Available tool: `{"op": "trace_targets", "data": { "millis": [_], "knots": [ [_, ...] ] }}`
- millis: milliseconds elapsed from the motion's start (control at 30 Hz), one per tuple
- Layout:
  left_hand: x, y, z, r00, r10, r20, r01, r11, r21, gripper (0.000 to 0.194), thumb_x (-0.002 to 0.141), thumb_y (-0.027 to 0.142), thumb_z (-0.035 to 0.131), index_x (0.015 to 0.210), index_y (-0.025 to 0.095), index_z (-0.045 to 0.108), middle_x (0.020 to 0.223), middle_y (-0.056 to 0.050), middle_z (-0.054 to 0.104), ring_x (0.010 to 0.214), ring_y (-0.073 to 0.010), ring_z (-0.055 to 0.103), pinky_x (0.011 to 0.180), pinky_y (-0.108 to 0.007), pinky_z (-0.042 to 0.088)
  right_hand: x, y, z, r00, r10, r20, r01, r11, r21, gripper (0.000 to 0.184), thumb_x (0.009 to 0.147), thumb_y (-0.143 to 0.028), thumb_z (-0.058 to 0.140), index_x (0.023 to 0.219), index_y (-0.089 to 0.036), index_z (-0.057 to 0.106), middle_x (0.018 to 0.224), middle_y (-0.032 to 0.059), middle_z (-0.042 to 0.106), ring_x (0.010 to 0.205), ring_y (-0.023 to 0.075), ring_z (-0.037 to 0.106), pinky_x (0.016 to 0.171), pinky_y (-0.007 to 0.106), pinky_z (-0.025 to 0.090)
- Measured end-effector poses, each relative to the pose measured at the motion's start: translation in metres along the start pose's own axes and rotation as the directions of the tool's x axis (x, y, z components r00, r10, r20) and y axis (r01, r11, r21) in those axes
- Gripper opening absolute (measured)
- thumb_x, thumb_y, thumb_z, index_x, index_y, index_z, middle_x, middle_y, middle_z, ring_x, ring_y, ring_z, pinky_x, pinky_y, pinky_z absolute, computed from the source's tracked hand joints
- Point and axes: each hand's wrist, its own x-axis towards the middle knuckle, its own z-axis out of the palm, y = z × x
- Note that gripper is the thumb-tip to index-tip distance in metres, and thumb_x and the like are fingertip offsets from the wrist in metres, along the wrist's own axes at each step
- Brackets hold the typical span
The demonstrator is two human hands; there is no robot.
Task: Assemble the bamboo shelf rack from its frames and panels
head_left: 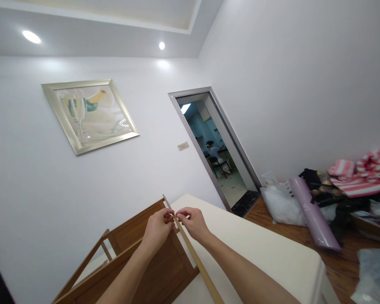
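A long, narrow, light wooden strip (pixel 196 259) runs from the lower middle up between my two hands, over the edge of a white tabletop (pixel 247 249). My left hand (pixel 160 226) is closed in a pinch at the strip's left side, near its far end. Facing it, my right hand (pixel 192 220) pinches with thumb and forefinger at the strip's right side. Whatever lies between the fingertips is too small to make out. Under my left forearm is a brown wooden frame with panels (pixel 164 266), standing beside the white top.
Beyond the table a doorway (pixel 220 156) opens onto a room where a person (pixel 214 150) sits on a chair. On the floor at right lie a purple roll (pixel 315 215), a white plastic bag (pixel 281 202) and pink-striped cloth (pixel 357 181). A framed picture (pixel 71 143) hangs on the wall.
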Motion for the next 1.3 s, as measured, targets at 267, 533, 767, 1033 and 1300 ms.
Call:
{"op": "trace_targets", "data": {
  "millis": [267, 533, 767, 1033, 1300],
  "knots": [
    [-0.003, 0.001, 0.003, 0.998, 0.046, -0.043, -0.044, 0.998, 0.036, 0.037, 0.072, 0.007, 0.059, 0.105, 0.021, 0.069, 0.089, -0.002, 0.072, 0.080, -0.0151, 0.066, 0.076, -0.026, 0.046, 0.000, 0.002, 0.000, 0.993, -0.103, 0.063, 0.112, 0.980, -0.167, 0.016, 0.089, -0.026, 0.050, 0.080, -0.022, 0.063, 0.074, -0.0016, 0.064, 0.070, 0.0140, 0.057, 0.065, 0.024, 0.042],
    [-0.005, 0.000, 0.010, 0.992, 0.099, -0.084, -0.090, 0.991, 0.096, 0.038, 0.075, 0.006, 0.059, 0.110, 0.020, 0.066, 0.091, -0.003, 0.070, 0.083, -0.0154, 0.063, 0.079, -0.027, 0.045, 0.002, 0.019, 0.005, 0.978, -0.167, 0.129, 0.199, 0.932, -0.304, 0.032, 0.099, -0.038, 0.033, 0.075, -0.022, 0.047, 0.075, -0.0020, 0.051, 0.070, 0.0140, 0.048, 0.065, 0.026, 0.037],
    [-0.012, 0.002, 0.009, 0.981, 0.152, -0.119, -0.137, 0.983, 0.120, 0.039, 0.077, 0.006, 0.058, 0.113, 0.021, 0.063, 0.101, -0.004, 0.070, 0.091, -0.0179, 0.064, 0.083, -0.030, 0.046, 0.001, 0.012, 0.004, 0.987, -0.141, 0.083, 0.155, 0.968, -0.196, 0.024, 0.097, -0.039, 0.039, 0.089, -0.022, 0.054, 0.084, 0.0009, 0.061, 0.079, 0.0159, 0.055, 0.071, 0.028, 0.042],
    [-0.065, 0.007, 0.056, 0.758, 0.232, -0.610, -0.188, 0.973, 0.137, 0.012, 0.090, 0.018, 0.050, 0.092, 0.019, 0.061, 0.088, -0.006, 0.065, 0.088, -0.0211, 0.061, 0.084, -0.037, 0.046, 0.001, 0.007, 0.003, 0.990, -0.103, 0.093, 0.117, 0.980, -0.162, 0.026, 0.094, -0.043, 0.043, 0.083, -0.023, 0.055, 0.076, -0.0007, 0.059, 0.072, 0.0157, 0.054, 0.060, 0.026, 0.042],
    [-0.095, -0.003, 0.130, 0.904, 0.006, -0.428, 0.028, 0.997, 0.073, 0.028, 0.094, 0.014, 0.039, 0.113, 0.020, 0.058, 0.101, -0.006, 0.066, 0.082, -0.0165, 0.067, 0.067, -0.026, 0.048, 0.000, 0.010, 0.004, 0.995, -0.057, 0.081, 0.066, 0.992, -0.106, 0.032, 0.092, -0.051, 0.045, 0.091, -0.022, 0.058, 0.081, 0.0014, 0.062, 0.071, 0.0158, 0.057, 0.059, 0.026, 0.049]
  ]
}}
